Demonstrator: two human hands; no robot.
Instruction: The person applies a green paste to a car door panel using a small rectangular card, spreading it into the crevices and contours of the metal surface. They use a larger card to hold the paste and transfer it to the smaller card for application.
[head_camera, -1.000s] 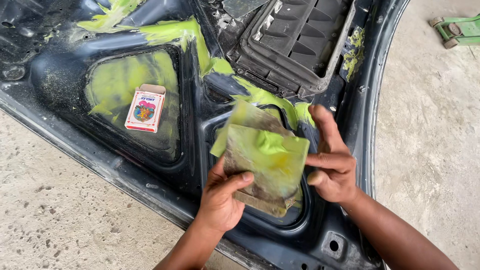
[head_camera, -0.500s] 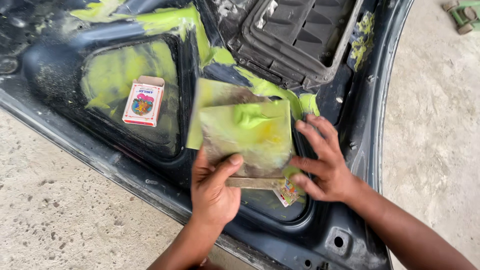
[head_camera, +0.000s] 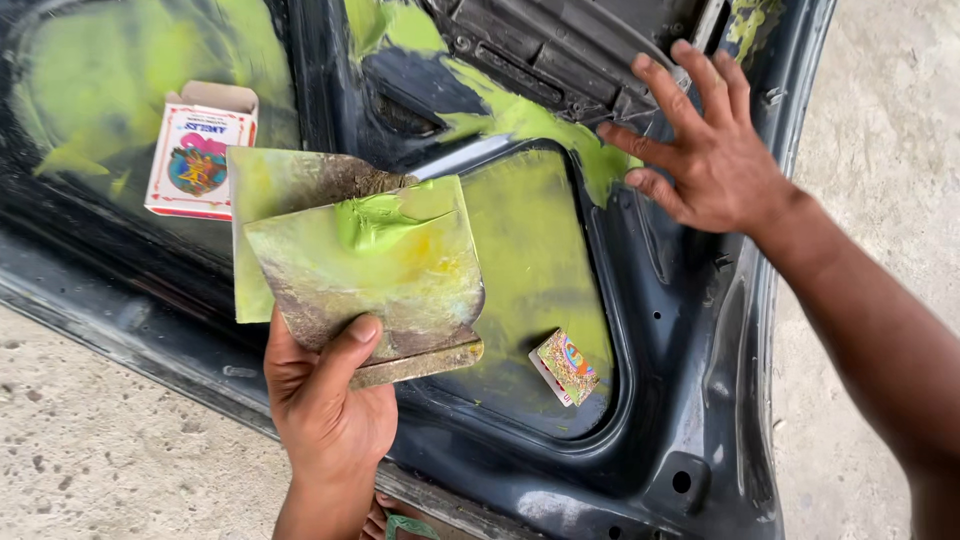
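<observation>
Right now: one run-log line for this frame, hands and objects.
left hand: holds putty plates with green filler | right hand: open, fingers spread on dark car panel | small card box and card lying in the panel's recesses

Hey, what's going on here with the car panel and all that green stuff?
A person is working over a dark car door panel lying on concrete, smeared with yellow-green filler. The left hand holds two flat spreader plates stacked together, with a dab of green filler on the top one. The right hand rests open on the panel's upper part. A small opened box and a smaller packet lie in the panel's recesses.
</observation>
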